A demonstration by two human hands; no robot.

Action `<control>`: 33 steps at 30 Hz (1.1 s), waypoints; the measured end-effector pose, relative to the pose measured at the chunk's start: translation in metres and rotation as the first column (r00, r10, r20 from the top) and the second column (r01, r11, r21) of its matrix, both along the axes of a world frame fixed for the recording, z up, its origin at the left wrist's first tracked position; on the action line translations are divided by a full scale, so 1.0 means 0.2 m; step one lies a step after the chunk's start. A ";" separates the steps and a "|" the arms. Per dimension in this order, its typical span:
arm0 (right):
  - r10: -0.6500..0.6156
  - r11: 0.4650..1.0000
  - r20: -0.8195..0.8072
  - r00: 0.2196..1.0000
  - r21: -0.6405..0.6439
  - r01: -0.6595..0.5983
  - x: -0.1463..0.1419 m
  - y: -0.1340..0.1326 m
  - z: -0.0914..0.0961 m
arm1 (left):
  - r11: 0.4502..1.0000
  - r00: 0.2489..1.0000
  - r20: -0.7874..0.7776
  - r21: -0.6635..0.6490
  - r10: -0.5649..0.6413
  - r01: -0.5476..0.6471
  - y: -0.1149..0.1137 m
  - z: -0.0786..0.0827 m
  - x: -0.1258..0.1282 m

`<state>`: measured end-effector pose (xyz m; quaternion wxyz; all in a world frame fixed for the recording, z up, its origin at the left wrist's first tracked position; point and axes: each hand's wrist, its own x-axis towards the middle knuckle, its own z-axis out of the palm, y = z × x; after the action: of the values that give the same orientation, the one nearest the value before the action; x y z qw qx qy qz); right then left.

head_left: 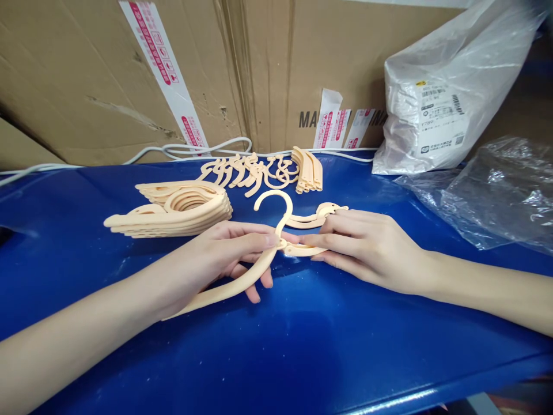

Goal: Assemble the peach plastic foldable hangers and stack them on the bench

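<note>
Folded hangers (190,213) on the left look done tbh. Left hand (227,242): fingers pinching one half-built hanger (259,268) above the bench (302,346). Loose hooks (250,164) and arm pieces (309,167) behind seem left over. Right hand (371,248): fingers gripping that hanger's other arm (298,251).

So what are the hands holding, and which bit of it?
A cream hanger: the left hand pinches it at the base of the hook, and the right hand grips the arm opposite.
</note>
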<state>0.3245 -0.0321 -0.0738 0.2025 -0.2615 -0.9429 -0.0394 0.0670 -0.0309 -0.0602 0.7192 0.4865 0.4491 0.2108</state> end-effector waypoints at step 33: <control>0.035 0.947 0.056 0.998 0.317 -0.051 -0.01 -0.03 0.02 | 0.999 0.999 0.003 -0.013 -0.051 0.051 0.00 0.03 0.02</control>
<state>0.3234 -0.0387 -0.0706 0.2191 -0.2037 -0.9344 -0.1933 0.0702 -0.0311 -0.0546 0.7281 0.4927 0.4370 0.1900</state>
